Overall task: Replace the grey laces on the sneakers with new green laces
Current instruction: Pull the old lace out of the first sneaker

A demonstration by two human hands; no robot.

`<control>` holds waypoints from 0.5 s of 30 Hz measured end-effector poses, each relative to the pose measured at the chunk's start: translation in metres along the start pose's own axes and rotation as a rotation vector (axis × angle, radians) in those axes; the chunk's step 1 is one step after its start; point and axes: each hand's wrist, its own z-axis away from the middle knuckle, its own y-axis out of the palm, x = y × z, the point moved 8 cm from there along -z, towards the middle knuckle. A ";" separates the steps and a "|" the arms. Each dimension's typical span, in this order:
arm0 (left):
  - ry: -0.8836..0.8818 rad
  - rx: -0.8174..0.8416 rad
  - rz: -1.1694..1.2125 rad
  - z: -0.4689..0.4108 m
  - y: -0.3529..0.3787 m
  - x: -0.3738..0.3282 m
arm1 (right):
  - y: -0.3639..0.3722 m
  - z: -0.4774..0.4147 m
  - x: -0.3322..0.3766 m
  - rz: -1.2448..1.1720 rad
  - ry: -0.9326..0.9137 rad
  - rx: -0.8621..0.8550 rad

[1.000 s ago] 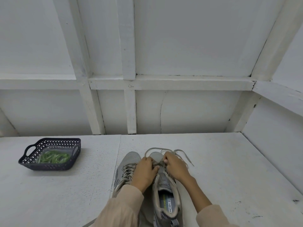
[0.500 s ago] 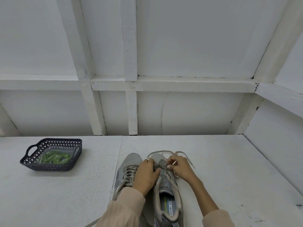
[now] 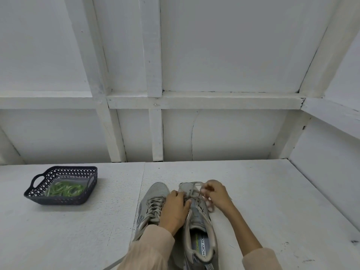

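Left hand (image 3: 176, 208) gripped the sneaker (image 3: 198, 221); right hand (image 3: 216, 193) pinched its grey lace (image 3: 192, 192). A hard tug could jam it.

The left hand (image 3: 175, 209) grips the sneaker (image 3: 198, 227) at its left side, thumb laid across the tongue. The right hand (image 3: 217, 195), blurred, hangs over the sneaker's toe end, fingers curled, pinching its grey lace (image 3: 191, 191). Both forearms reach in from the heel side.
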 end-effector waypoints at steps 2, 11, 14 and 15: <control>-0.012 0.022 0.023 0.001 0.004 0.000 | -0.012 0.000 0.008 -0.199 -0.012 -0.099; -0.090 0.211 0.318 0.022 0.032 -0.009 | 0.011 -0.001 -0.017 0.035 0.022 0.026; -0.097 0.235 0.310 0.021 0.035 -0.007 | -0.011 -0.002 -0.001 -0.194 -0.018 -0.185; -0.099 0.234 0.311 0.022 0.035 -0.007 | -0.019 -0.002 0.002 -0.293 -0.024 -0.244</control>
